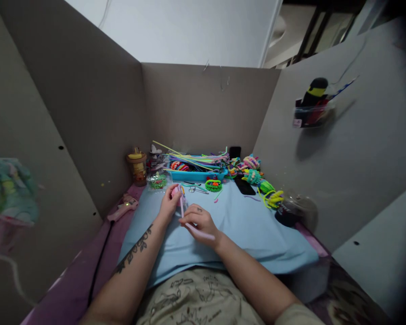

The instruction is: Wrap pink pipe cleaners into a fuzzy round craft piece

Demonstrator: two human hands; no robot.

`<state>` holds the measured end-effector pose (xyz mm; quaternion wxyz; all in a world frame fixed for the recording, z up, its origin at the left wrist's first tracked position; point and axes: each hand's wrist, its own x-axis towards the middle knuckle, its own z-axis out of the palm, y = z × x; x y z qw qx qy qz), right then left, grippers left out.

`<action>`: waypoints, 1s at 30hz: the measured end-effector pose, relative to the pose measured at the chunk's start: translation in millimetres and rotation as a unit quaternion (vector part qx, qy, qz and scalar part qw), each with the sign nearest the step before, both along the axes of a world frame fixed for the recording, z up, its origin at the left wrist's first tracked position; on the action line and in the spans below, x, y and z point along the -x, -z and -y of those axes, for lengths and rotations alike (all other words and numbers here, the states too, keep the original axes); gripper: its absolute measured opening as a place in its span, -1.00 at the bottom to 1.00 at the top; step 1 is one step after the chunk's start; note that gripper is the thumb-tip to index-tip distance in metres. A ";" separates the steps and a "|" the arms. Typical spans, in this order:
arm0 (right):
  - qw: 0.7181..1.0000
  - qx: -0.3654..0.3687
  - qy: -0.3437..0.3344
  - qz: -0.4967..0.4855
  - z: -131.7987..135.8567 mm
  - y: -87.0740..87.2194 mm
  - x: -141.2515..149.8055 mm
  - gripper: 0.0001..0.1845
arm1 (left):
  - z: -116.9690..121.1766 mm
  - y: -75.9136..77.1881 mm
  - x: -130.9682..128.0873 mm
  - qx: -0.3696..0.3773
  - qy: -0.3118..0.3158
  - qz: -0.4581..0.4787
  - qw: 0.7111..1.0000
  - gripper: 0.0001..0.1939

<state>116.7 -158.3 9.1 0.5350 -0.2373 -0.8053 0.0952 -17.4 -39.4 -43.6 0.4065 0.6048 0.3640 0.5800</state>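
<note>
"Where does the strip (182,205) lie from the tray (198,175)?"

"On the person's side of the tray, before its left part, over the blue cloth (243,225)."

"And its long axis?"

"It has two, really. From the left hand (169,202) the pale lilac length comes away from the tray, nearly straight towards the person. At the right hand (199,222) it seems to bend, and the rest slants off rightward and farther from the tray, along that hand towards the wrist. I read it as one strip, though the fingers cover the corner."

"Which hand is nearer the tray?"

"The left. Its fingers are closed around a small pink piece (176,197), with the strip's upper end right against them. Whether strip and piece are joined, I can't tell."

"The right fingers?"

"Thumb and fingertips together, pinched on the strip at that bend. So the pink piece lies from the right fingertips towards the tray and slightly left, with the straight stretch spanning the gap."

"Anything close by?"

"Scissors (199,190) just off the tray's near edge, a green ring (213,185) before its right part, and a phone (244,185) past its near right corner."
</note>
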 end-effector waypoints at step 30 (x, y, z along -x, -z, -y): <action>0.973 0.164 0.112 -0.114 -54.4 30.5 -32.1 -0.86 | 16.8 -11.2 -3.0 -0.003 0.176 -0.067 0.982 -0.19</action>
